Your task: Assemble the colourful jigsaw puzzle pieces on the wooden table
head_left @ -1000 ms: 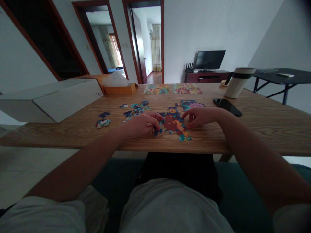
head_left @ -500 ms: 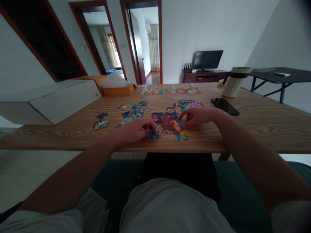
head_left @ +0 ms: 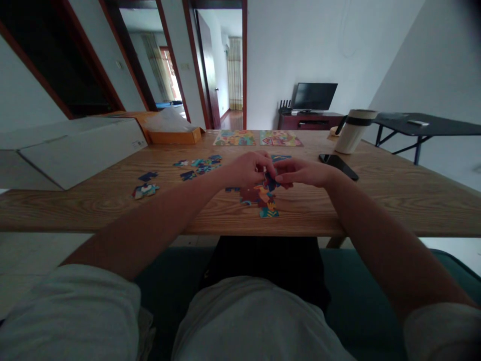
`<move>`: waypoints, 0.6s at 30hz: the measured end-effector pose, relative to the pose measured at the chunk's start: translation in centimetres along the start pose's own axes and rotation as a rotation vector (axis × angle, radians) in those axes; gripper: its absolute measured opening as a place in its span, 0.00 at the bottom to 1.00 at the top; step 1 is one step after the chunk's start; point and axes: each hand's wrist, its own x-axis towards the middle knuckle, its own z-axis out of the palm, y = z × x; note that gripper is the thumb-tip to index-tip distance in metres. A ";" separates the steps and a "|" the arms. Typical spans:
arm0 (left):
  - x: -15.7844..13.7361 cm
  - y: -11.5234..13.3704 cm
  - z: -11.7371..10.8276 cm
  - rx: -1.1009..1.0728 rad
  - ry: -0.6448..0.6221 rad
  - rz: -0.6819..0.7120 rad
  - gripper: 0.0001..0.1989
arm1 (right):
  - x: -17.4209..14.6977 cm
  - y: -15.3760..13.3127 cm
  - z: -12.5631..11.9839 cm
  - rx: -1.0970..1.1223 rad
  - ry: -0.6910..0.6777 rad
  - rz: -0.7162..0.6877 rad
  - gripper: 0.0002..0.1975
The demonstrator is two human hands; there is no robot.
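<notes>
1. A dark blue puzzle piece (head_left: 271, 184) is right at the fingertips, between the two hands. I can't tell if it is up in the air or lying on the puzzle.

2. The left hand (head_left: 248, 169) has its fingers bent down and looks to be pinching that piece. Half a second ago this hand was lower and further left, with a dark blue piece by the near edge. I can't tell if it is the same one.

3. The right hand (head_left: 305, 173) has its thumb at the piece's right side. Some of its fingers are hidden, so I can't tell if it grips.

4. So now both hands seem to work on one spot, not two.

5. Just under the fingers, on the near side, is the joined brown part (head_left: 248, 194) of the puzzle. The left hand now covers some of it.

6. Left of the fingers are loose pieces (head_left: 203, 165). Further left sit a dark piece (head_left: 148, 176) and a small pile (head_left: 146, 190).

7. Past the fingers are two bright pictures, one left (head_left: 233, 137) and one right (head_left: 281, 138).

8. Right of the fingers lies a black phone (head_left: 340, 166), with a tall cup (head_left: 353, 133) behind it.
</notes>
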 end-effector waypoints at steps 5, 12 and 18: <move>0.3 -2.6 1.6 -0.010 0.086 -0.099 0.19 | 0.1 1.2 -0.5 -0.062 -0.044 0.127 0.25; -1.5 -3.8 1.4 0.088 -0.126 -0.172 0.12 | 0.4 2.0 -0.8 -0.321 -0.144 0.309 0.22; -1.3 -3.3 1.7 0.111 -0.192 -0.109 0.13 | 0.5 2.2 -1.1 -0.405 -0.148 0.232 0.20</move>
